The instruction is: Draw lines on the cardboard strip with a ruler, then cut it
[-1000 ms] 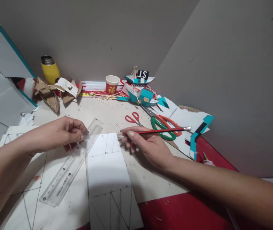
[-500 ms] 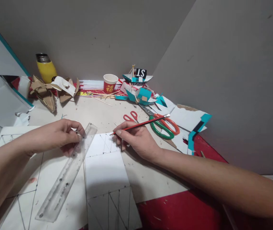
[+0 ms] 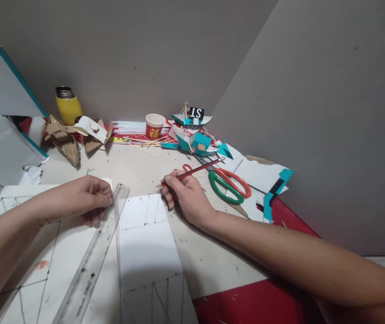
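A clear plastic ruler (image 3: 92,265) slants across the paper, its upper part pinched at the left edge by the fingers of my left hand (image 3: 94,200). My right hand (image 3: 190,193) grips a red and black pencil (image 3: 195,172), its tip pointing left, just above and right of the card's top edge. Between the hands lies a white card strip (image 3: 148,247) with ruled lines and dots at its top and bottom. Under my left forearm rests a larger white sheet (image 3: 69,256) with similar drawn lines.
Green- and orange-handled scissors (image 3: 228,191) lie right of my right hand. Farther back stand a red paper cup (image 3: 155,130), teal paper boats (image 3: 197,141), brown cardboard boats (image 3: 64,144) and a yellow bottle (image 3: 69,108). Thin wooden sticks (image 3: 145,143) lie by the cup. A folded white board (image 3: 6,85) rises at left.
The pencil tip has lifted off the card's top lines and moved slightly up and away. My left hand and the ruler have shifted a little left and nearer to me.
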Available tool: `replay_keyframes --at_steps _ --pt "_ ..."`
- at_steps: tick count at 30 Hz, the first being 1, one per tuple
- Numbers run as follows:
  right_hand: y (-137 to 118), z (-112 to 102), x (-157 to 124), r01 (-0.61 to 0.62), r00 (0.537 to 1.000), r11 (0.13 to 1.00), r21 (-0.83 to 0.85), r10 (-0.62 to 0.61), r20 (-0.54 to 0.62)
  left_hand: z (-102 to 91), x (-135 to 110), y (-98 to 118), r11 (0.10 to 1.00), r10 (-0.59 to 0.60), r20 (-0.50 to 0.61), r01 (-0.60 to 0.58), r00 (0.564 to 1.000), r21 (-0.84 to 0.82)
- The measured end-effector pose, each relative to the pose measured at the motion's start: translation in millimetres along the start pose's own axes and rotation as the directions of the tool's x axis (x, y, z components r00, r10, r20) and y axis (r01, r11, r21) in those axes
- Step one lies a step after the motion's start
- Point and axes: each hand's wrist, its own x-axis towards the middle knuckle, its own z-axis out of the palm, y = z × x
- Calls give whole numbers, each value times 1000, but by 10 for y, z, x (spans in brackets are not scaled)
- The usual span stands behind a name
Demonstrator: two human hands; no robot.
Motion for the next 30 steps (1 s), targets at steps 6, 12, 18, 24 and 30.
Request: replay_keyframes --at_steps 6,12,18,24,30 --pt "-14 -32 -63 13 1000 999 -45 -13 4 -38 34 -38 983 -32 -39 38 999 181" --pt "-75 -65 -102 -4 1000 987 -162 6 10 74 44 33 816 163 -340 67 926 574" --pt "-42 -140 -143 21 1000 959 -283 -19 9 417 2 127 739 418 -204 -201 885 643" --pt "21 -157 -154 154 988 923 -354 -136 76 811 -103 164 470 503 52 -324 863 821" --pt "50 -162 -156 167 986 920 -353 -156 60 1308 -230 157 91 402 275 -337 873 937"
